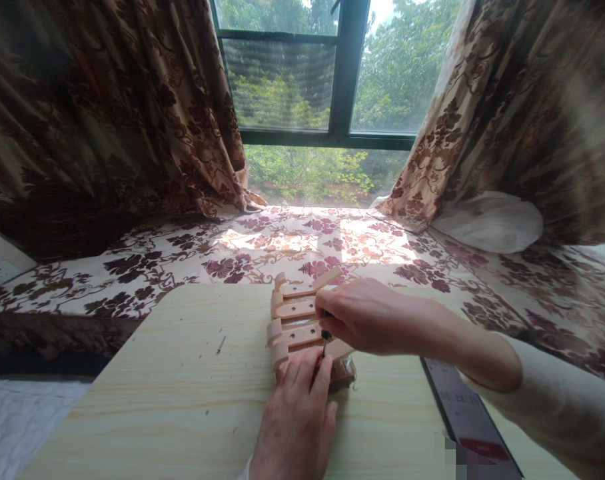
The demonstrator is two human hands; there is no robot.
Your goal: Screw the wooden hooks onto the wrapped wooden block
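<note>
Gripping a small dark screwdriver [325, 335], the right hand [365, 317] is clenched over the slatted wooden piece [293, 309], which lies at the middle of the far part of the table [147, 373]. The piece's pinkish slats run side to side, their thick rounded ends towards the table's left edge, and the row of them runs from far to near; the farthest shows a loose-looking strip slanting up to the right. The screwdriver points down, nearly upright, its tip close to the left fingertips. The left hand [300, 407] lays its fingers on the piece's near end; whether they grasp it I cannot tell. Under that end is a brown block [345, 375] in clear wrapping. Beyond the table's far right corner sits a whitish translucent bag [490, 221], contents indistinct. On the table's right side, a phone [475, 407] shows blurred digits, apparently beginning 00:28. A thin metal bit [221, 344] lies on the table's left part.
</note>
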